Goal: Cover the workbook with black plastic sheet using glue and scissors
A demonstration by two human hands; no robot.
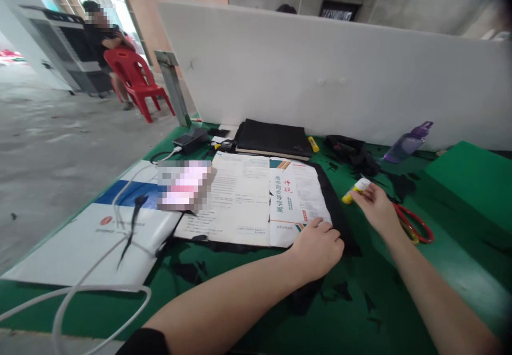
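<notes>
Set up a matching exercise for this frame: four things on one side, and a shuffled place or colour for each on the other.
Things:
1. Left hand
2. White-capped glue stick
3. Bottle
4. Plastic chair

Places and colours:
A. Red all over
B. On the printed sheet
C. Purple, near the white panel
D. In the fingers of the right hand

Right pairs: 1-B, 2-D, 3-C, 4-A
</notes>
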